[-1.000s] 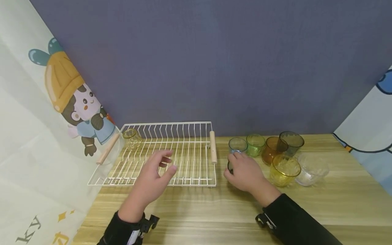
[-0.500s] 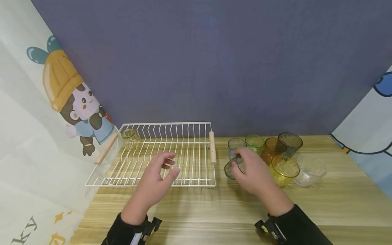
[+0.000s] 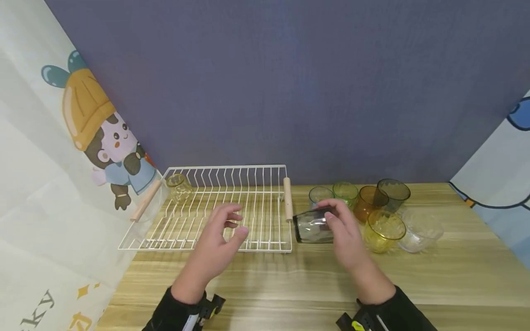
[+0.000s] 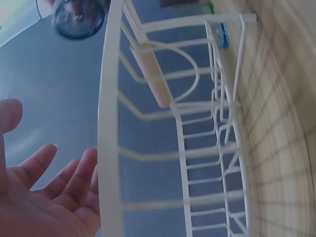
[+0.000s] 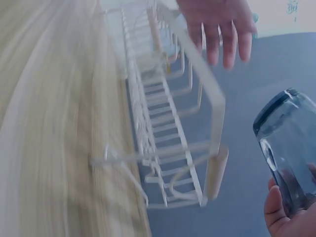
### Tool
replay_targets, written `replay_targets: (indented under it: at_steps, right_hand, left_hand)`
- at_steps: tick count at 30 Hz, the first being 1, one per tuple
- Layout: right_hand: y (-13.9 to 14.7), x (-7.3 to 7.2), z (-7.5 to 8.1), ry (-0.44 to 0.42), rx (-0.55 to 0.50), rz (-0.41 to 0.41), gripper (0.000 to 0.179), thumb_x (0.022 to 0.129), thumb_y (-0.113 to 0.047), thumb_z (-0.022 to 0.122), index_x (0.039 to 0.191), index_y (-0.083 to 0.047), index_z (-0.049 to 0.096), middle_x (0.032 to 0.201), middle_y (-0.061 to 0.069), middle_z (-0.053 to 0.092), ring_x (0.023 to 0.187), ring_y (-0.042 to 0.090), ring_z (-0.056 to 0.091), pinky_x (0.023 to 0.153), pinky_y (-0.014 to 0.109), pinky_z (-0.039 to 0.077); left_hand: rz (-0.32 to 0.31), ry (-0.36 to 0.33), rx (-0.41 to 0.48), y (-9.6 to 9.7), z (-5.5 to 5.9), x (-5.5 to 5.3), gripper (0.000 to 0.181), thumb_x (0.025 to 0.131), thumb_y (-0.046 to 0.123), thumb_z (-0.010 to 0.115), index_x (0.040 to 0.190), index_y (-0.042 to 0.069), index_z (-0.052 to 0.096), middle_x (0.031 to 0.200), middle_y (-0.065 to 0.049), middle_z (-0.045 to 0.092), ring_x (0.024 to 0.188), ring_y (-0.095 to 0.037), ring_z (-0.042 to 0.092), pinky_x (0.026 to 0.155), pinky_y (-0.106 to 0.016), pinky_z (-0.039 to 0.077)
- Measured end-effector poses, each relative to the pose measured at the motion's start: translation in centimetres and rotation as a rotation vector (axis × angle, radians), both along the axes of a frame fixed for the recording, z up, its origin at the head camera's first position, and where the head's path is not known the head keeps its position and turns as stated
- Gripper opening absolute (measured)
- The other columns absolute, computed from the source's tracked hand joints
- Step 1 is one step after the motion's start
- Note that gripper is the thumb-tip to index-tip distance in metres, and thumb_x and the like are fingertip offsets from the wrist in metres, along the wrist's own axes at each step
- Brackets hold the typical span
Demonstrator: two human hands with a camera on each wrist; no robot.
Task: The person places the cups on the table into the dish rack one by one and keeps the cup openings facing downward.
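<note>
My right hand (image 3: 345, 239) grips a smoky grey drinking glass (image 3: 311, 227) around its right end, lifted near the rack's right side. The glass lies nearly sideways, with its thick dark end pointing left; the right wrist view shows this tinted glass (image 5: 291, 138) above the thumb. My left hand (image 3: 219, 248) hovers over the front of the white wire dish rack (image 3: 232, 166), fingers loosely bent and holding nothing. In the left wrist view, the left hand (image 4: 54, 202) is beside the rack's rim. A pale yellow glass (image 3: 179, 189) stands in the rack's back left corner.
Right of the rack are a blue glass (image 3: 320, 194), a green glass (image 3: 346, 192), an amber glass (image 3: 368, 209), a dark grey glass (image 3: 396, 195), a yellow glass (image 3: 385, 236) and a clear bowl (image 3: 421, 234). Wooden handles (image 3: 287, 200) flank the rack. A blue-grey panel (image 3: 265, 92) stands behind.
My right hand has raised the smoky grey glass off the table and tipped it sideways, its thick end swinging left towards the rack. The left hand has drifted slightly right.
</note>
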State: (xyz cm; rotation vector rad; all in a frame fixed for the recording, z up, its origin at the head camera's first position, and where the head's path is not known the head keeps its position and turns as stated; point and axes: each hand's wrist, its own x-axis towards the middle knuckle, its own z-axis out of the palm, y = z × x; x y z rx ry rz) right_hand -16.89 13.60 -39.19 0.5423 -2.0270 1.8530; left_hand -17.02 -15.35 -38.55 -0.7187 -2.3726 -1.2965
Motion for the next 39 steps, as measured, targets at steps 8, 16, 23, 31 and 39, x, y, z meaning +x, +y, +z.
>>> replay_targets:
  at_steps: [8,16,23,31,39]
  right_hand:
    - [-2.1,0.8,0.6,0.041,-0.102,0.075,0.026,0.098,0.004,0.029,0.118,0.013,0.043,0.111,0.023,0.053,0.096,0.022,0.057,0.08,0.027,0.054]
    - [-2.9,1.0,0.7,0.049,-0.121,0.039,0.027,0.099,0.003,0.029,0.119,0.012,0.044,0.113,0.02,0.054,0.097,0.023,0.057,0.082,0.027,0.053]
    - [-3.3,1.1,0.5,0.094,-0.134,0.038,0.026,0.099,0.003,0.031,0.119,0.011,0.044,0.113,0.021,0.054,0.098,0.022,0.056,0.082,0.026,0.052]
    - [-3.6,1.1,0.1,0.199,0.009,-0.06,0.027,0.099,0.005,0.03,0.119,0.009,0.048,0.111,0.017,0.056,0.093,0.021,0.056,0.075,0.025,0.052]
    - [-3.8,1.0,-0.1,0.329,0.095,-0.144,0.028,0.096,0.006,0.033,0.116,0.009,0.051,0.106,0.014,0.057,0.089,0.024,0.055,0.068,0.033,0.053]
  left_hand:
    - [-0.067,-0.1,0.022,3.0,0.4,0.7,0.06,0.097,0.035,0.059,0.149,0.026,0.033,0.141,0.004,0.043,0.121,-0.017,0.05,0.102,-0.039,0.046]
    - [-0.135,-0.092,0.059,5.6,0.1,1.1,0.06,0.099,0.031,0.057,0.152,0.029,0.028,0.138,0.004,0.046,0.112,-0.015,0.054,0.093,-0.041,0.05]
    - [-0.187,-0.051,0.12,7.3,-0.3,1.0,0.057,0.1,0.044,0.049,0.151,0.026,0.03,0.14,-0.001,0.043,0.103,-0.015,0.056,0.083,-0.036,0.054]
    - [-0.17,-0.075,0.153,8.8,-0.2,1.5,0.045,0.101,0.034,0.052,0.141,0.016,0.04,0.126,-0.001,0.047,0.097,-0.015,0.055,0.075,-0.031,0.056]
    - [-0.171,-0.064,0.186,10.0,-0.4,1.5,0.039,0.102,0.027,0.05,0.136,0.013,0.04,0.124,-0.005,0.049,0.1,-0.016,0.055,0.079,-0.032,0.055]
